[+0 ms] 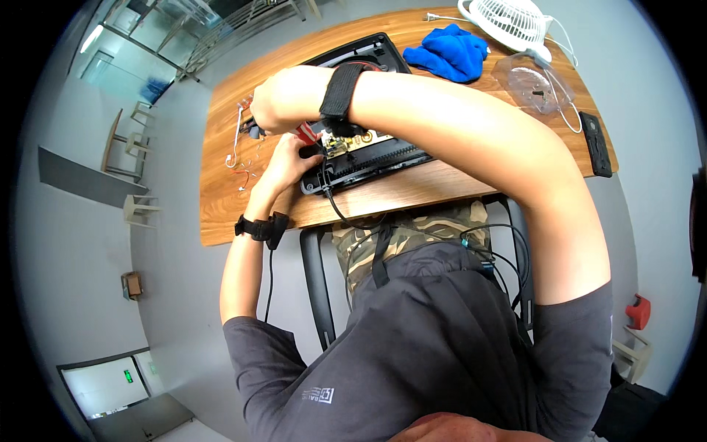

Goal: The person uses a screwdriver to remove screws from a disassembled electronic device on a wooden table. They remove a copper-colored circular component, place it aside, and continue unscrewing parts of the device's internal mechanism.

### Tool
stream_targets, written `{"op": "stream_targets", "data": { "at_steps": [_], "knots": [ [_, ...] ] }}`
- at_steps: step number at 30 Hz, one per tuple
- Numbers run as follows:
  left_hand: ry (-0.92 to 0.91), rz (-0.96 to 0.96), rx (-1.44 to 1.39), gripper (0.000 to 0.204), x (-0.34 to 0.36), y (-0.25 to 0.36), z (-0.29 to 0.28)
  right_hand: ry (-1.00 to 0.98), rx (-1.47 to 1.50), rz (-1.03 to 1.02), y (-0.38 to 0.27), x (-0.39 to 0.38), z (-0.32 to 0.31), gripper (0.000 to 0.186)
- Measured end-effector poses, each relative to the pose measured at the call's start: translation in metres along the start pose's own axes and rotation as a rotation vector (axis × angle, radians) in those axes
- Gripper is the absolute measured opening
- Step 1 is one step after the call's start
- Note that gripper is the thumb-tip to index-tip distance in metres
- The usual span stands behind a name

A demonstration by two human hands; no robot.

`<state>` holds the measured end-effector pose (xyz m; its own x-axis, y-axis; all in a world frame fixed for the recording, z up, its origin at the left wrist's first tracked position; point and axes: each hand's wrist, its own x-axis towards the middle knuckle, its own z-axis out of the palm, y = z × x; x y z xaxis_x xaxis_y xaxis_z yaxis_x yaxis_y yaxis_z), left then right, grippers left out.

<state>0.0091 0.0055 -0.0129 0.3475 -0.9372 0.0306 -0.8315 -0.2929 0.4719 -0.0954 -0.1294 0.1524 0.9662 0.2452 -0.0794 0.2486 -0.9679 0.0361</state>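
- Dark shirt [434,324] sits nearest my camera.
- Black casing [383,163] lies open on the bench [258,221], its circuit board [374,138] showing.
- My left hand [286,166] bends its fingers at the casing's left end; I can't tell what they pinch.
- My right hand [281,99] curls just beyond, its fingers' grip hidden from me.
- Blue cloth [448,55] and white fan [508,20] stand far right.

Blu cloth [448,54] nr wht fan [511,23], blk slab [596,145] farther R
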Motion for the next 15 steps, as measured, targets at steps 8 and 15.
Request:
{"op": "stream_targets", "data": {
  "at_steps": [8, 15],
  "knots": [
    [0.058, -0.005, -0.096, 0.047, -0.008, 0.01, -0.001, -0.206, -0.07, -0.041, -0.009, -0.018, -0.026, 0.03],
    [-0.017, -0.033, -0.051, 0.041, -0.003, 0.014, -0.003, 0.035, -0.078, -0.041, -0.005, 0.002, 0.007, 0.028]
  ]
}}
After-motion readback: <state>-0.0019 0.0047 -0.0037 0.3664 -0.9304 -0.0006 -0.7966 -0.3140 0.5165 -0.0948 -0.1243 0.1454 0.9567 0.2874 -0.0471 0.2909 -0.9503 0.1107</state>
